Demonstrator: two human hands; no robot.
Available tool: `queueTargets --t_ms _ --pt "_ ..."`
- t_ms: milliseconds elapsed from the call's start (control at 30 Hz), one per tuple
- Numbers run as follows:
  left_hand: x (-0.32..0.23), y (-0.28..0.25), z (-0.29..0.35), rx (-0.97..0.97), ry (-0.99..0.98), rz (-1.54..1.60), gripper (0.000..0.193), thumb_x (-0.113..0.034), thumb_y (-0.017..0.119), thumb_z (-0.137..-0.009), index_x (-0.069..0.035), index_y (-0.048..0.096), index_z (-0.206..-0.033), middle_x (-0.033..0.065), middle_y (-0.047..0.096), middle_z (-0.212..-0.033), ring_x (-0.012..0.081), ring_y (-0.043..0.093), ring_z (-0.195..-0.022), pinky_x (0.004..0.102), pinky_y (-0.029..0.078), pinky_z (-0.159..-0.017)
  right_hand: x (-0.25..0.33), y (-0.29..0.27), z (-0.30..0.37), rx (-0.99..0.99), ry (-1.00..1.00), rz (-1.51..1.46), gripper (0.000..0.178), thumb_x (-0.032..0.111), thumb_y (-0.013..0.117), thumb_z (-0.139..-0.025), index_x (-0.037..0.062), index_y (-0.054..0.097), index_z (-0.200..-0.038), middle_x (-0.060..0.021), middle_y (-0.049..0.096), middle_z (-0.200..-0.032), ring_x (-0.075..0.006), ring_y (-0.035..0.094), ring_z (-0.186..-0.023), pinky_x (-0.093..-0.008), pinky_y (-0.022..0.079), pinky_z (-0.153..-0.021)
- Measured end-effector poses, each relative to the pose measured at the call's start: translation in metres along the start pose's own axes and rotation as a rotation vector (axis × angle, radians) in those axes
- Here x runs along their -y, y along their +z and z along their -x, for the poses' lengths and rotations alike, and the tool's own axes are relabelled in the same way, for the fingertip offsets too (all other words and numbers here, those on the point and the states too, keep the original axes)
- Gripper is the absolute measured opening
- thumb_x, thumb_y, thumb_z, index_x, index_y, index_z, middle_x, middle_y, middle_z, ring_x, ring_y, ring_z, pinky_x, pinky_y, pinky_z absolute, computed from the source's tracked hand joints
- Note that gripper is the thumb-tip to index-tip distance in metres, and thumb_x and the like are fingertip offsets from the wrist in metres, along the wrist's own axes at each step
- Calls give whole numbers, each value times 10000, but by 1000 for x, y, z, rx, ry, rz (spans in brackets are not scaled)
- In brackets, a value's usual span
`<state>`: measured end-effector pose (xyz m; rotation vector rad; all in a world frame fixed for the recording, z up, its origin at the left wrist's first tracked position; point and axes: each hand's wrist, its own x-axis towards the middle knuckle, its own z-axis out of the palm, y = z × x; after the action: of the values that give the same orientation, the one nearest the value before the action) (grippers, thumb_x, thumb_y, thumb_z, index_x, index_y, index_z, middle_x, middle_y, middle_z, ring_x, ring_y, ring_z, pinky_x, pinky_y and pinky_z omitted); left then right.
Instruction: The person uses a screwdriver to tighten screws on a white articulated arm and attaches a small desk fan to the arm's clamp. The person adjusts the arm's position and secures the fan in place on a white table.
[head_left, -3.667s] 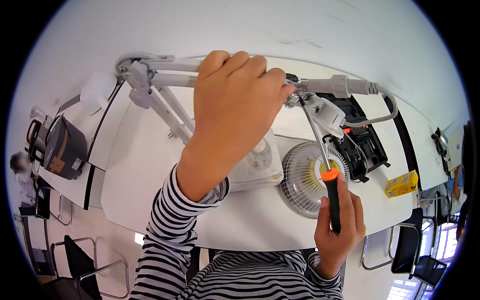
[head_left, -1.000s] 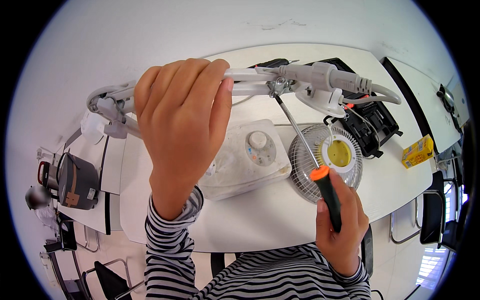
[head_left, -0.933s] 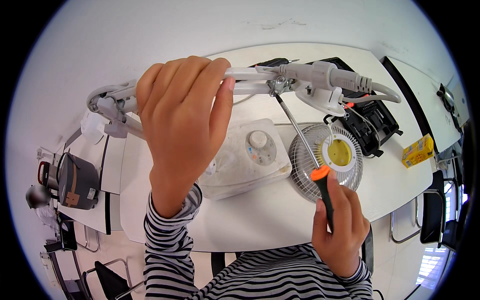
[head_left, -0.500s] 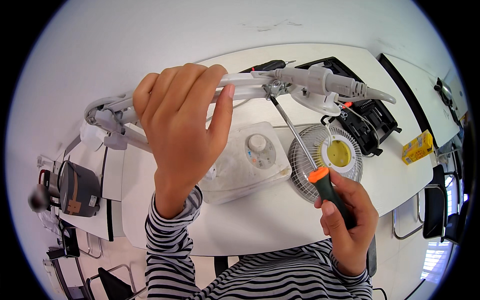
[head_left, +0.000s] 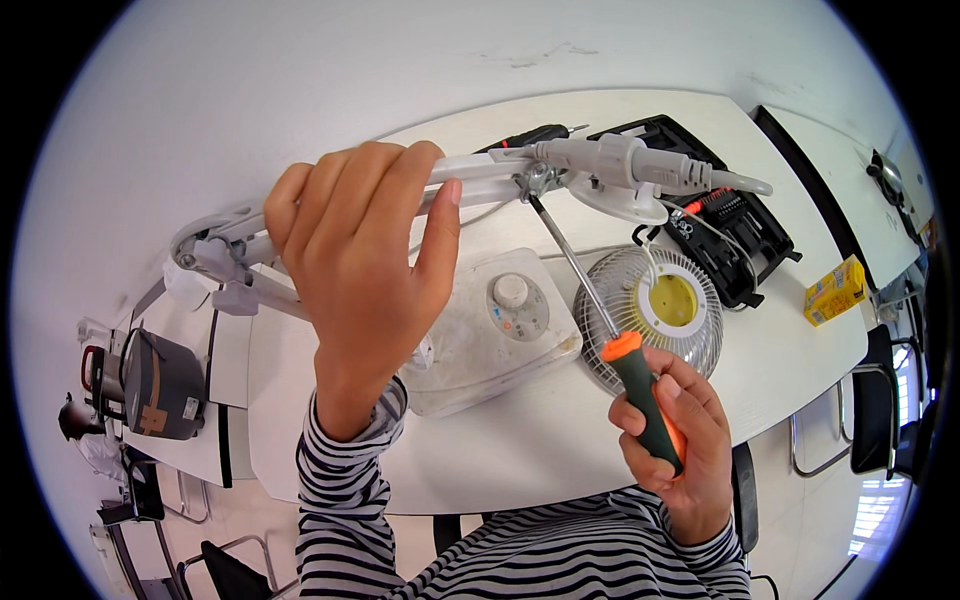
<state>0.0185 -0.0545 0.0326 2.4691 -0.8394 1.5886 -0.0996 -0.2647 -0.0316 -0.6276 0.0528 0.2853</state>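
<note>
My left hand (head_left: 365, 245) is wrapped over a jointed grey-white lamp arm (head_left: 465, 190), holding it up above the table. A green and orange screwdriver (head_left: 648, 410) sits in my right hand (head_left: 690, 440), its fingers closed round the handle. The metal shaft slants up and left, with its tip at the metal joint (head_left: 540, 180) of the arm. Whether the tip is seated in a screw is too small to tell. Below lies a whitish base (head_left: 465, 375) with a round dial (head_left: 511, 291). To its right rests a wire-guarded lamp head (head_left: 605, 365) with a yellow centre.
A black tool case (head_left: 745, 285) lies open at the back right, with a black power tool (head_left: 530, 137) left of it. A yellow carton (head_left: 835, 292) stands near the right table edge. At far left are a grey pot-like appliance (head_left: 165, 385) and a person (head_left: 95, 445).
My right hand and the screwdriver handle have shifted slightly left, and the handle has turned, showing more orange. The lamp arm's right end has moved a little left; my left hand keeps its grip.
</note>
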Motion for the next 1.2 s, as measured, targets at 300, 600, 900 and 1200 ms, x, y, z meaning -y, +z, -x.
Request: queueTargets --t_ms 300,600,900,1200 --pt "0 -1 -2 15 28 -49 101 -138 609 -768 -80 617 -850 14 581 -761 157 500 -708 296 317 -780 -16 5 -4 -43 -678 1124 384 -56 505 -749 -21 486 -1131 -170 565 -918 -133 557 -566 -190 433 -439" --pt "9 14 -16 -145 140 -84 219 -166 647 -702 -106 494 -558 -26 422 -503 128 388 -434 267 258 -456 -34 10 -8 -307 -1181 2031 348 -32 588 -690 -59 574 -1037 -149 594 -794 -164 565 -562 -226 464 -475" --pt "8 18 -14 -169 113 -101 220 -158 660 -674 -117 490 -540 -31 415 -495 124 386 -434 264 256 -461 -17 4 -6 -159 -596 962 391 -17 596 -759 -34 498 -1138 -119 590 -785 -117 516 -517 -208 417 -457" --pt "8 11 -14 -91 107 -120 151 -145 644 -731 -110 565 -608 -36 482 -515 112 425 -441 249 296 -503 -2 -6 -8 1 -219 336 497 -18 544 -730 -30 422 -1211 -162 569 -920 -63 474 -517 -173 376 -440"
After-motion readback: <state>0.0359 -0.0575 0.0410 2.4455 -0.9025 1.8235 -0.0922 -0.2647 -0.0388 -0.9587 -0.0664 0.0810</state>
